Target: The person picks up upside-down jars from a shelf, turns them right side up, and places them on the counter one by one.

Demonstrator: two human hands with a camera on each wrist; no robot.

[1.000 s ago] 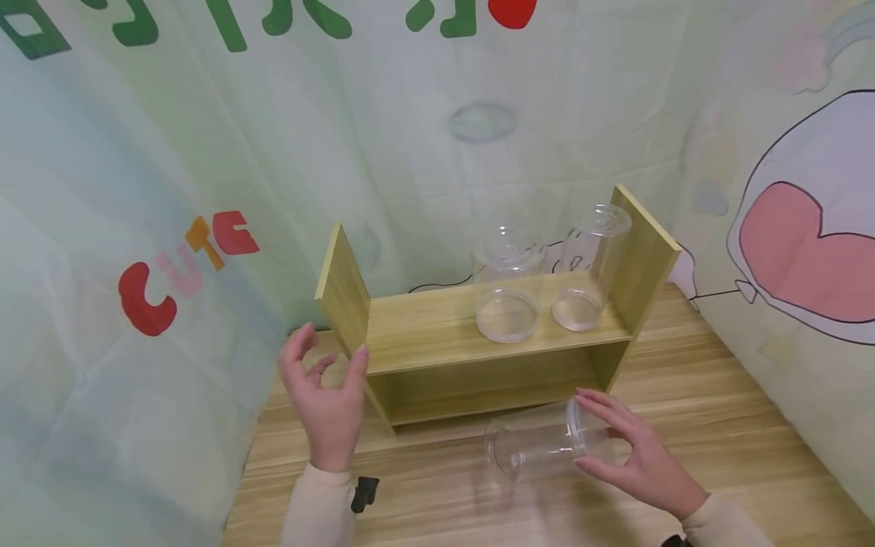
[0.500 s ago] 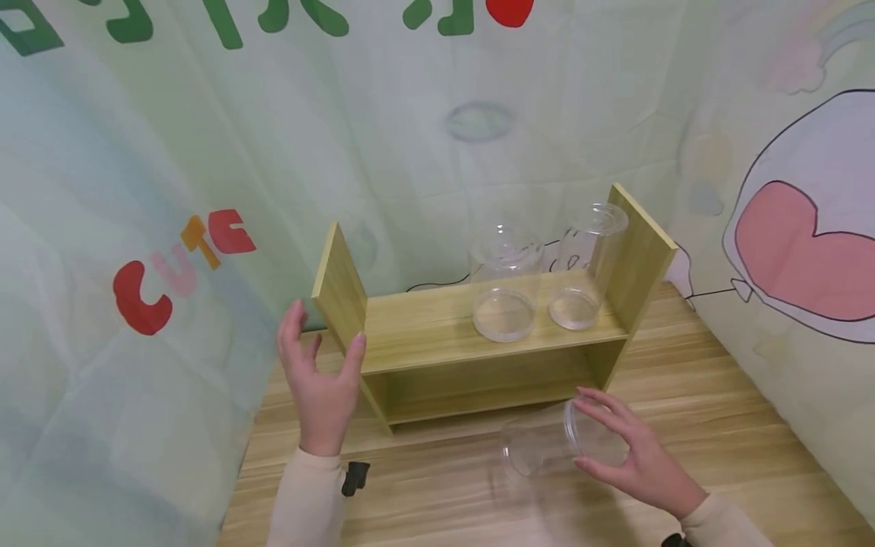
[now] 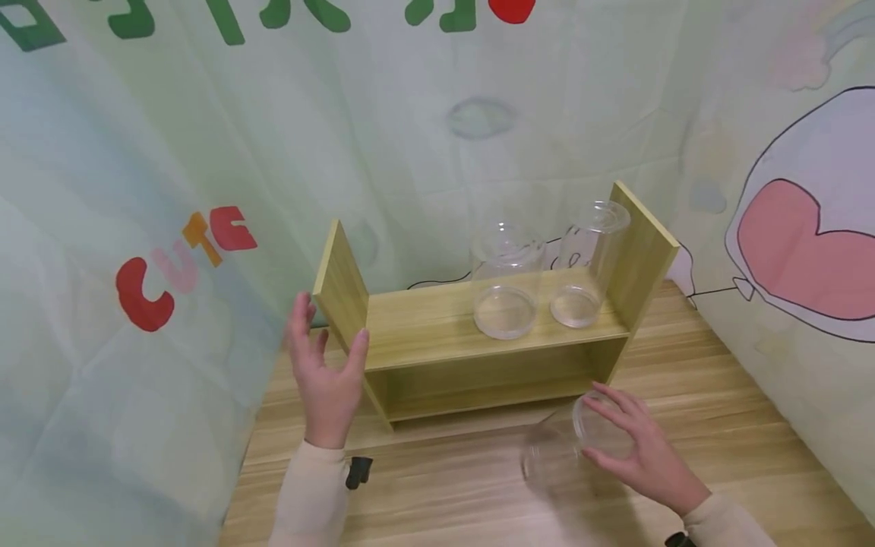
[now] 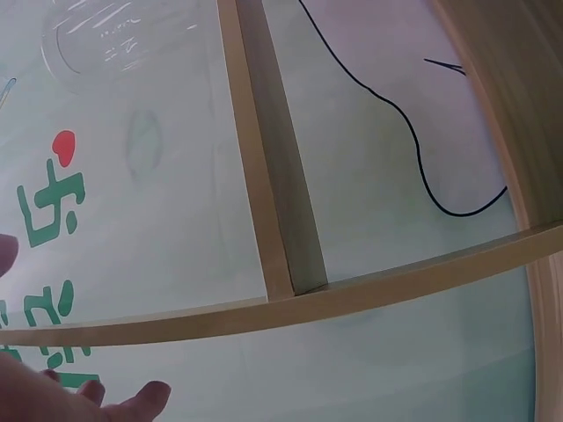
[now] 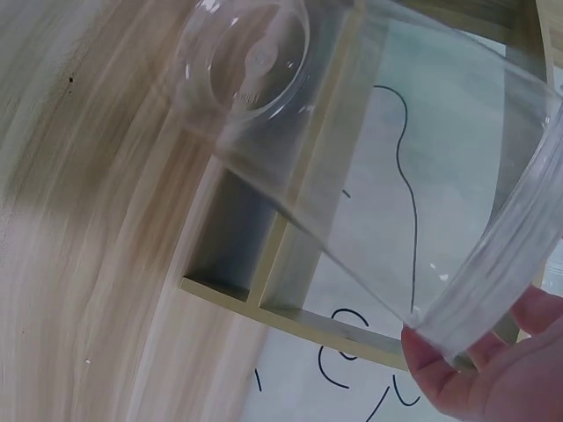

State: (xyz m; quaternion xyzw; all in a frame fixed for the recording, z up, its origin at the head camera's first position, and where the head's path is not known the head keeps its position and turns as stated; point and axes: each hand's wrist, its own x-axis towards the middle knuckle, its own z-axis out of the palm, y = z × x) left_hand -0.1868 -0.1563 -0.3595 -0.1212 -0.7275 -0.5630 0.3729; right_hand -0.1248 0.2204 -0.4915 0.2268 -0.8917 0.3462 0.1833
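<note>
My right hand (image 3: pixel 645 452) grips a clear plastic jar (image 3: pixel 552 448) round its lid end, fingers above and thumb below. The jar is tilted in front of the shelf, its base towards the left; motion blurs it. In the right wrist view the ribbed lid (image 5: pixel 501 255) lies against my fingertips. Beside the shelf's left side panel (image 3: pixel 342 281) my left hand (image 3: pixel 330 387) is held up, fingers and thumb spread, holding nothing. Two clear jars stand on the wooden shelf (image 3: pixel 417 323): a wider jar (image 3: pixel 506 304) and a narrower jar (image 3: pixel 579 300) to its right.
The shelf's right side panel (image 3: pixel 642 266) rises next to the narrower jar. Below the upper board is a lower compartment (image 3: pixel 485 384). The shelf stands on a wood-grain table (image 3: pixel 437 494), with printed curtains (image 3: pixel 410 152) behind and at both sides.
The jar in my right hand has turned, its base swinging right and lower, and the hand has moved slightly right. My left hand has risen a little beside the left panel.
</note>
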